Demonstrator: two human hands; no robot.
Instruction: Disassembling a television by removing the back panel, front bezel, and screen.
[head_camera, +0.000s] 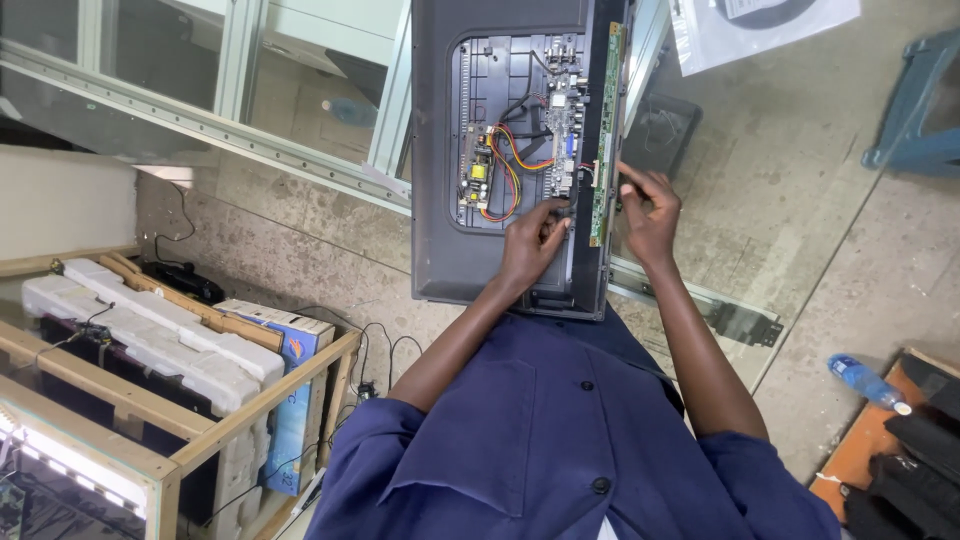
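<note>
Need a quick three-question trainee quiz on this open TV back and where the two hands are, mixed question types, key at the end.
1. True or false: the left hand rests on the dark grey opened flat-screen back panel, below the green main circuit board.
2. Which thing is the right hand touching?
A. the blue plastic water bottle on the floor
B. the long narrow green strip board at the panel's edge
C. the white foam packing blocks in the wooden crate
3. Fill in: the bundle looping between the boards is made of red, orange and yellow ____.

Key: 1 true; 2 B; 3 wires.
</note>
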